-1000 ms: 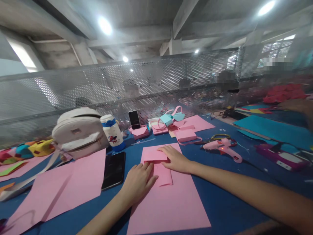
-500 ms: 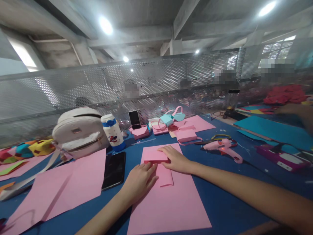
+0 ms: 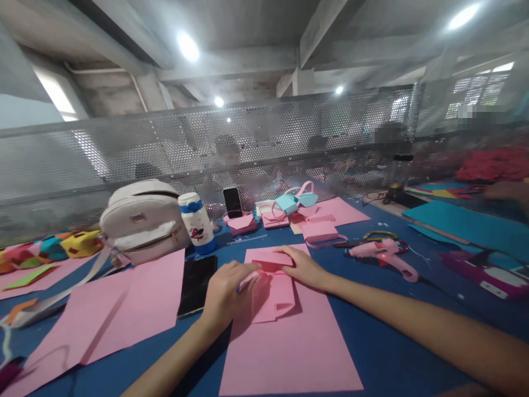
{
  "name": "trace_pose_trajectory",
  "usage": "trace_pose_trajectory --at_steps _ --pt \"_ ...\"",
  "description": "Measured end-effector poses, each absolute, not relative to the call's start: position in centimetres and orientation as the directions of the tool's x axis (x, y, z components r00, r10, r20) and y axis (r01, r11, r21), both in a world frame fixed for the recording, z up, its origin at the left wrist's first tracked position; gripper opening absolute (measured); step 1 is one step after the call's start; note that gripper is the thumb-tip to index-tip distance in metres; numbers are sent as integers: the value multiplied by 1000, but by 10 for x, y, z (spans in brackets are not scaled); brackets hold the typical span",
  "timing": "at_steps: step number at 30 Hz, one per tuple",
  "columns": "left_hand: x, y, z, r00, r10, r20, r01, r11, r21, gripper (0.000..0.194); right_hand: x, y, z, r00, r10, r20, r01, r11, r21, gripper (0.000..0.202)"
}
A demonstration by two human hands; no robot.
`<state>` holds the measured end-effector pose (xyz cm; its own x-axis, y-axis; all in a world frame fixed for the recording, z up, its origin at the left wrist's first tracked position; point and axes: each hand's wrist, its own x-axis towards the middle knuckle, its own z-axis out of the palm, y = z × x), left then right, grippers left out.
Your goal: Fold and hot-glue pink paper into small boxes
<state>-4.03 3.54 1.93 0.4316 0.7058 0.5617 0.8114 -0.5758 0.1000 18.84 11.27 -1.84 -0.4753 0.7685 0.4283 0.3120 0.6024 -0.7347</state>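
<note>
In the head view, a folded pink paper piece (image 3: pixel 283 295) stands partly open over a large flat pink sheet (image 3: pixel 293 358). My left hand (image 3: pixel 229 284) is closed at its left side, thumb and fingers pinching a flap. My right hand (image 3: pixel 306 268) grips the upper right corner, its fingers on top and its thumb underneath. The inside of the fold is partly hidden by my left fingers. To the left of that hand lies a black phone (image 3: pixel 198 285).
A pink glue gun (image 3: pixel 384 255) and scissors (image 3: pixel 378 236) lie to the right. Behind stand small pink paper bags (image 3: pixel 242 223), a bottle (image 3: pixel 197 223) and a white backpack (image 3: pixel 144 226). More pink paper (image 3: pixel 152 292) is at left, a purple tool (image 3: pixel 485 275) far right.
My left hand has risen from pressing flat to pinching a flap. The folded paper has lifted and opened out. My right hand has stayed at its corner; the view has shifted slightly.
</note>
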Motion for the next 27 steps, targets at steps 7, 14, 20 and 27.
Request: trace_pose_trajectory --at_steps 7,14,20,27 --pt "-51 49 12 197 793 577 561 -574 597 45 186 122 -20 -447 805 390 121 487 -865 29" --pt "-42 46 5 231 835 500 409 -550 729 52 184 119 -13 -587 724 362 24 462 -886 48" --pt "-42 43 10 211 797 566 431 -596 678 42 185 109 -9 -677 659 328 45 482 -875 44" --pt "-42 41 12 160 739 655 482 -637 601 30 187 117 1 -596 687 415 11 524 -852 40"
